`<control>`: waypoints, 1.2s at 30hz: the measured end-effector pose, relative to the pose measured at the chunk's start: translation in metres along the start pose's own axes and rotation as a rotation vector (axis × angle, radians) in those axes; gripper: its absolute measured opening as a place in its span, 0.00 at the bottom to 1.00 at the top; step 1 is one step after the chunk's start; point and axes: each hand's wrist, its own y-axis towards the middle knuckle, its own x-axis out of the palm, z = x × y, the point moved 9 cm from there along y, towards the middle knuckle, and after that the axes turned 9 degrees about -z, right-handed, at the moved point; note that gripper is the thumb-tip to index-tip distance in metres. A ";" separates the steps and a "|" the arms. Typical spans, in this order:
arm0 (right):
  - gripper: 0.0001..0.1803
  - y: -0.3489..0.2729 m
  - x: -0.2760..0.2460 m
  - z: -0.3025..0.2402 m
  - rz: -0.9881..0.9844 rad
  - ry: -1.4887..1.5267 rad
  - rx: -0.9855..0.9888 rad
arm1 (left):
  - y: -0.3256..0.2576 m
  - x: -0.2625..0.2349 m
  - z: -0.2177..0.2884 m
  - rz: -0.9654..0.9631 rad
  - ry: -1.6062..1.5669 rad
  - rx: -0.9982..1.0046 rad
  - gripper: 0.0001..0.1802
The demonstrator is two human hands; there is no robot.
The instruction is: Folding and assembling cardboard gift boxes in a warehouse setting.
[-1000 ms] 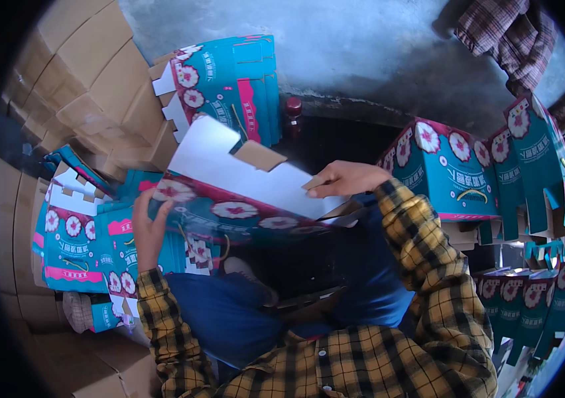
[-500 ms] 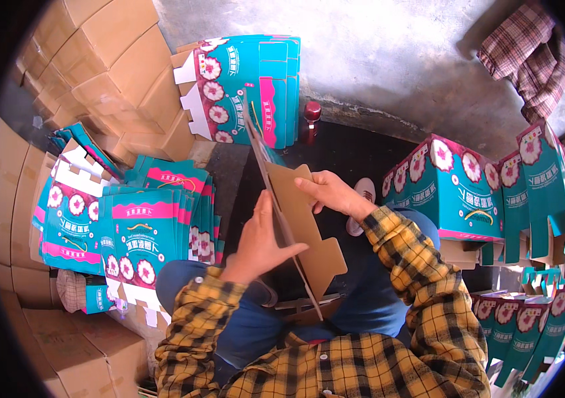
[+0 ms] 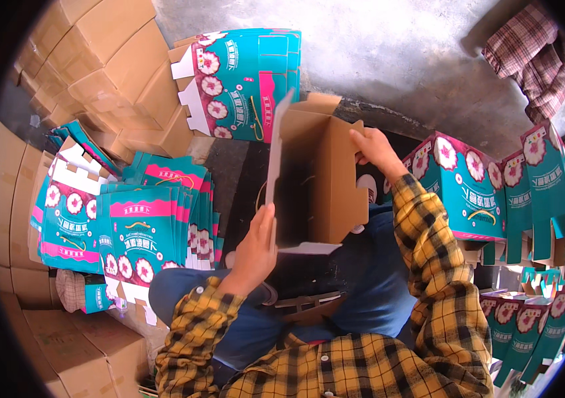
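Note:
Above my lap is a cardboard gift box (image 3: 339, 179), spread into a square sleeve with its brown inner walls facing me. I can look through the sleeve to the dark floor. My left hand (image 3: 256, 252) grips the lower part of its left panel, fingers partly hidden behind it. With thumb and fingers, my right hand (image 3: 378, 151) pinches a flap on the right wall's upper edge. A brown flap stands out at the far end, and a pale edge runs along the near side. The box's printed outside is mostly turned away.
On the left lie piles of flat teal boxes (image 3: 140, 229), with brown cartons (image 3: 113, 60) stacked behind. More flat boxes (image 3: 236, 79) lean on the wall (image 3: 375, 53). Several formed teal boxes (image 3: 465, 192) stand on the right, below a hanging plaid cloth (image 3: 528, 53).
The flattened box has opened out into a sleeve. My right hand moved right and slightly up with its flap; my left hand slid slightly toward me and now grips the left panel.

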 end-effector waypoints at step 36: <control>0.15 0.005 0.028 0.003 -0.092 0.039 -0.007 | 0.001 0.044 0.014 -0.068 0.144 0.005 0.26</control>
